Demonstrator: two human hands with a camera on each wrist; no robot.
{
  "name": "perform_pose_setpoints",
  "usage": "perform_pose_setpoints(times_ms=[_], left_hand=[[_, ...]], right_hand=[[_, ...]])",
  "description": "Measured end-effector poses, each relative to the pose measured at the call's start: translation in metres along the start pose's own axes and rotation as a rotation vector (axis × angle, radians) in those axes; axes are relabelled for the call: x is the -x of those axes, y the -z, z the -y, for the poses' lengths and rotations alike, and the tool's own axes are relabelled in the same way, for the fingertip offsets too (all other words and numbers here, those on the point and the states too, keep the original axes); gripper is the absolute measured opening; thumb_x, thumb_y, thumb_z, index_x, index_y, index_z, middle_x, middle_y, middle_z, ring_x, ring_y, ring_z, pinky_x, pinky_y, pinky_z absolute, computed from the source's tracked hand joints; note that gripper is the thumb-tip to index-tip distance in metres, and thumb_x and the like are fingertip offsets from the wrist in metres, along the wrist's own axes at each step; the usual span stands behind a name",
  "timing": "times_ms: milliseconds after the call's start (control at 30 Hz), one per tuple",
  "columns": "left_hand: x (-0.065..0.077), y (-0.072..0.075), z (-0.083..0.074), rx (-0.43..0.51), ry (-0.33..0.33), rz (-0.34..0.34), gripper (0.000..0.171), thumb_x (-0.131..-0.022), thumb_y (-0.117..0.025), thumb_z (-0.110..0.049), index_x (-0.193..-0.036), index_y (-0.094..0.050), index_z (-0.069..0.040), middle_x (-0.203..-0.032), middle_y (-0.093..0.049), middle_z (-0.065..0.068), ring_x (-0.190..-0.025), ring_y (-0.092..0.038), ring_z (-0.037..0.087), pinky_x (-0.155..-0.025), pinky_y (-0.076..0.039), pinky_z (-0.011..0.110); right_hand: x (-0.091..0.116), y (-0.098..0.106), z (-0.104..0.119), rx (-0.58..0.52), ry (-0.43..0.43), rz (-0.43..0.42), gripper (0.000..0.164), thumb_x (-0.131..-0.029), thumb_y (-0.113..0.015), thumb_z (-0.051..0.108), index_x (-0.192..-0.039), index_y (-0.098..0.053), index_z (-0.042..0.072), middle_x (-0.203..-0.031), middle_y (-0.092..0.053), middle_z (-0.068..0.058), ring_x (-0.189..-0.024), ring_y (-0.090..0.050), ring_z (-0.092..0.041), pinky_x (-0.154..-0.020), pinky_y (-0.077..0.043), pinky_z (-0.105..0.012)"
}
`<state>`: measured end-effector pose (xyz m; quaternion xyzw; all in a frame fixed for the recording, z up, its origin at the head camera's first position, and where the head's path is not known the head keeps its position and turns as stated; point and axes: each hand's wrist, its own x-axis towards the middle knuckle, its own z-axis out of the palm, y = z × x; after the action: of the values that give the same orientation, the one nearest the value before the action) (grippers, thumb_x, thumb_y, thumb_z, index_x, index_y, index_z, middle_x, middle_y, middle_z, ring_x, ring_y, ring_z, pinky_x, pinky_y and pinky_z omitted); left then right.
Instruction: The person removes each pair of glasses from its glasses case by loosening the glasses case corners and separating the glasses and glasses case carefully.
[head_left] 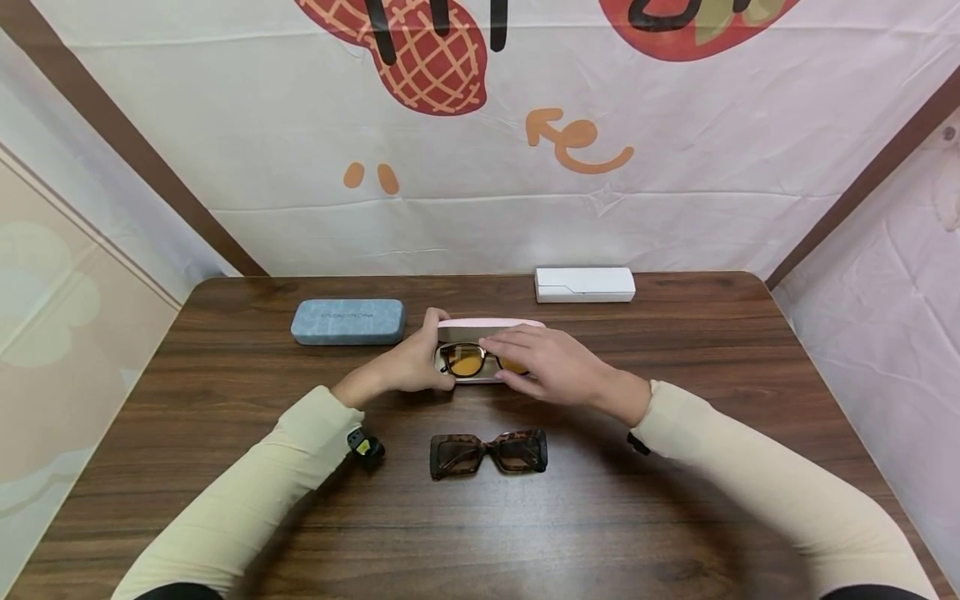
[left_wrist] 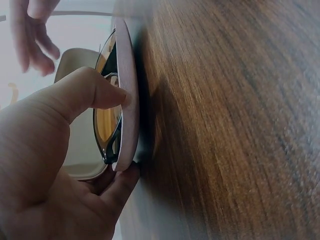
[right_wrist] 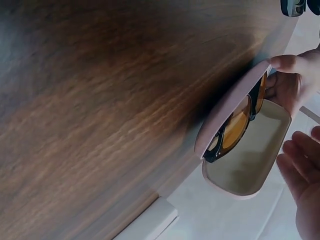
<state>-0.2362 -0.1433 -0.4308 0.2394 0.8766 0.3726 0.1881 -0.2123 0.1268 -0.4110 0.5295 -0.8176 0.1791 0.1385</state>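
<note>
A pink glasses case (right_wrist: pixel 227 110) lies with its lid raised on the table, its pale lining (right_wrist: pixel 252 155) showing. Inside it are black-framed glasses with yellow-orange lenses (head_left: pixel 465 361). My left hand (head_left: pixel 408 362) grips the case's left end, thumb on the near rim and fingers behind. Over the right half of the glasses, my right hand (head_left: pixel 558 367) hovers with extended fingers, hiding part of one lens in the head view. The right wrist view has its fingers (right_wrist: pixel 295 167) close to the lid's edge, pinching nothing. Tortoiseshell sunglasses (head_left: pixel 489 454) lie nearer me, untouched.
A blue closed glasses case (head_left: pixel 348 322) stands left of the pink one. At the back right of the wooden table (head_left: pixel 675 333) is a white closed case (head_left: pixel 585 285). A printed white curtain (head_left: pixel 487 225) hangs behind the table's far edge.
</note>
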Motion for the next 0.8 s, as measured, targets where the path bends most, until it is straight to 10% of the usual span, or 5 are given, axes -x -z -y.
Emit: perform_pose_setpoints(times_ms=[300, 800], left_hand=[[0.001, 0.001, -0.001, 0.008, 0.001, 0.003, 0.087, -0.085, -0.077, -0.007, -0.144, -0.014, -0.001, -0.133, -0.048, 0.029, -0.115, -0.056, 0.035, -0.095, -0.045, 0.049], [0.001, 0.000, -0.001, 0.013, -0.016, -0.007, 0.085, -0.083, -0.078, -0.003, -0.141, -0.016, -0.002, -0.136, -0.046, 0.028, -0.118, -0.055, 0.036, -0.098, -0.044, 0.049]], right_hand=[[-0.007, -0.015, -0.001, 0.037, -0.071, -0.009, 0.026, -0.094, -0.073, 0.010, -0.119, -0.074, 0.004, -0.114, -0.074, -0.008, -0.109, -0.069, -0.021, -0.093, -0.054, -0.038], [-0.018, -0.032, 0.004, 0.174, -0.272, 0.194, 0.040, -0.098, -0.069, 0.026, -0.130, -0.065, 0.001, -0.121, -0.066, -0.011, -0.113, -0.064, -0.027, -0.095, -0.052, -0.041]])
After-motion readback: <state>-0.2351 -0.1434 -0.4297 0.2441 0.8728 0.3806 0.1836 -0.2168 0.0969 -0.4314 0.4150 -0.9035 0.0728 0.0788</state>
